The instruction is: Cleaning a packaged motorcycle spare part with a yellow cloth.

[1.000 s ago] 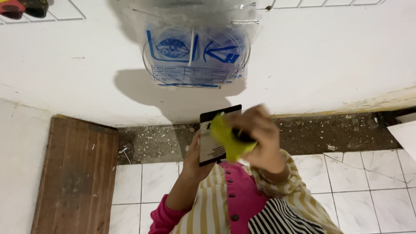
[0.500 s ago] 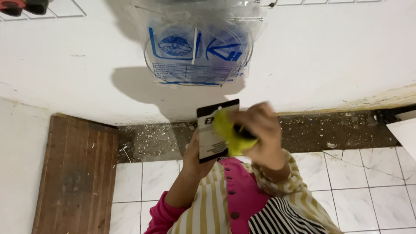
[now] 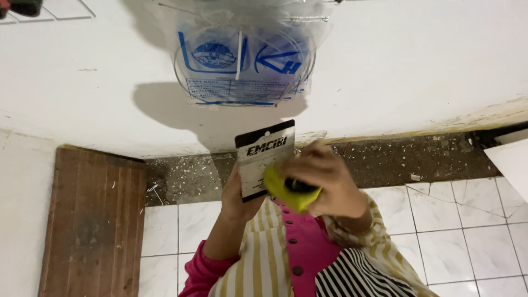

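I hold a black-and-white backing card (image 3: pixel 257 165) upright in front of me, with a yellow and black object (image 3: pixel 286 191) fixed to its lower front. My left hand (image 3: pixel 235 199) grips the card from behind and below. My right hand (image 3: pixel 330 177) is wrapped over the yellow object from the right, fingers closed on it. What the yellow object is cannot be told, since my fingers hide much of it. Pink and striped sleeves cover both arms.
A clear plastic bag (image 3: pixel 242 60) with blue print hangs on the white wall (image 3: pixel 418 71) above my hands. A wooden board (image 3: pixel 93 220) lies at the left. White floor tiles (image 3: pixel 445 236) meet a rough strip of debris (image 3: pixel 401 157) along the wall. A white panel edge (image 3: pixel 514 165) is at the right.
The card and both hands have shifted slightly left. My right hand has slid lower, so more of the card's top shows.
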